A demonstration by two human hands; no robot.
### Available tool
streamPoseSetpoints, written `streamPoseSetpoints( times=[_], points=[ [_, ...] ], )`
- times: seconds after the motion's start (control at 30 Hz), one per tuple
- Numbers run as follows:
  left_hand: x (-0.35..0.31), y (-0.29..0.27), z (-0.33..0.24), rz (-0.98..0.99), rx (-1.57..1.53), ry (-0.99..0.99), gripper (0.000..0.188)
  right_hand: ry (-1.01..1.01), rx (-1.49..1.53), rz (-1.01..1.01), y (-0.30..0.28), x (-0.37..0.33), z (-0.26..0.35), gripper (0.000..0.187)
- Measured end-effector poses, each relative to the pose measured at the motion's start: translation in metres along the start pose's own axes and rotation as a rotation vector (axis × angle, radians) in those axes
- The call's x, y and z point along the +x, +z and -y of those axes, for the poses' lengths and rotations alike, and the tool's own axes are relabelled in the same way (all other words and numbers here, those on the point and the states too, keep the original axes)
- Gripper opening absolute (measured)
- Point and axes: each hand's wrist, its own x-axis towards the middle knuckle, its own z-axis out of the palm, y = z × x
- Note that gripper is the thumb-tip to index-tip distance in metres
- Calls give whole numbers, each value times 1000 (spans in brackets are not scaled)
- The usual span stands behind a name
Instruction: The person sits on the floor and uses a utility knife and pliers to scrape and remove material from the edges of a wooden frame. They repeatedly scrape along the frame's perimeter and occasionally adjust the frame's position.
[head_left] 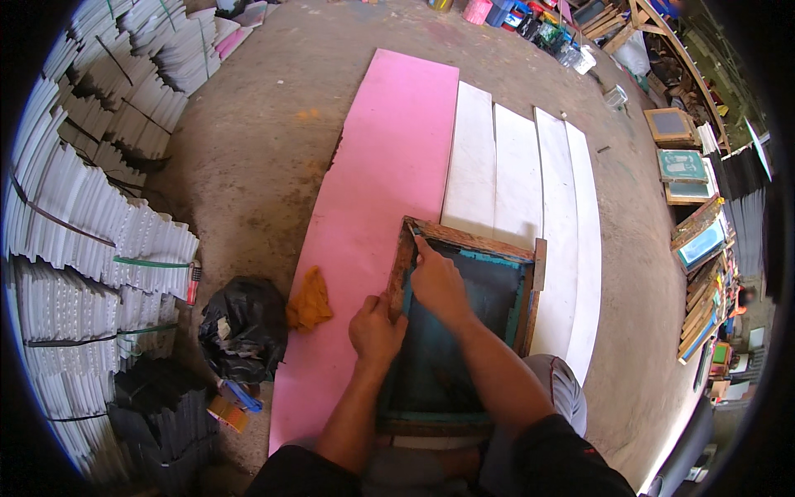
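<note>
A wooden screen-printing frame (497,240) with dark mesh and blue-green edging rests over the pink and white sheets in front of me. My left hand (377,331) is closed round the frame's left rail. At the far left inner corner of the frame is my right hand (437,282), its fingers bent and its index finger pressed into the corner. A small pale bit shows at that fingertip; what it is, I cannot make out. The near part of the mesh lies in shadow between my forearms.
A pink sheet (389,141) and several white panels (517,166) cover the floor. To the left are an orange cloth (310,300), a black plastic bag (242,327) and strapped stacks of white sheets (83,207). More frames (686,166) lean along the right side.
</note>
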Motion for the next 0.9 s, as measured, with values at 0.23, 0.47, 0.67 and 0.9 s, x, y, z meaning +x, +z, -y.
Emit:
streamPoseSetpoints(
  times=[0.23,0.47,0.67,0.9],
  points=[
    [0,7,7,-10,9,3,51,-85,15,-62,14,3,-29,45],
    [2,6,5,-32,-30,11,51,-150,104,-97,18,-7,-35,42],
    [2,8,6,-58,-44,24,49,-238,143,-150,21,2,-40,41],
    [-1,10,5,-58,-71,18,42,-134,-1,-118,-6,-12,-25,43]
  ],
)
